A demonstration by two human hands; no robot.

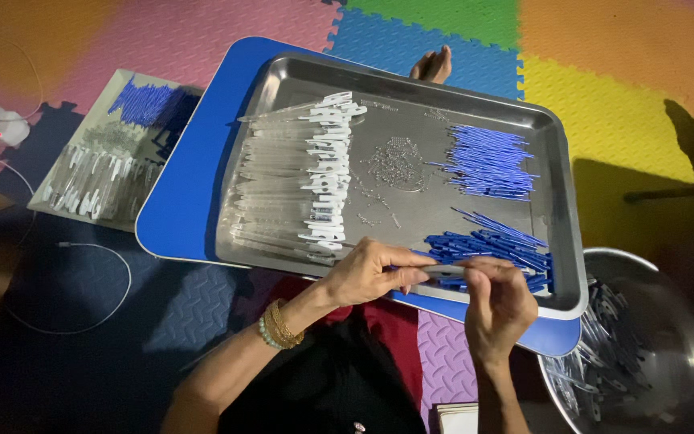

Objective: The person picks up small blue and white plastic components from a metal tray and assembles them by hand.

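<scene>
My left hand (371, 272) and my right hand (498, 301) meet over the near edge of a steel tray (411, 88), both pinching one clear pen barrel (443, 272) between them. Just beyond my hands lies a heap of dark blue pen parts (496, 243). A pile of thin blue refills (487, 161) sits at the tray's far right, small metal springs (395, 161) in its middle, and a row of clear barrels with white caps (299, 181) on its left.
The tray rests on a blue board (190, 177) over coloured foam floor mats. A round steel bowl (676, 354) with finished pens stands at the right. A second tray (106, 161) of parts lies at the left, with a white cable (82, 321) nearby.
</scene>
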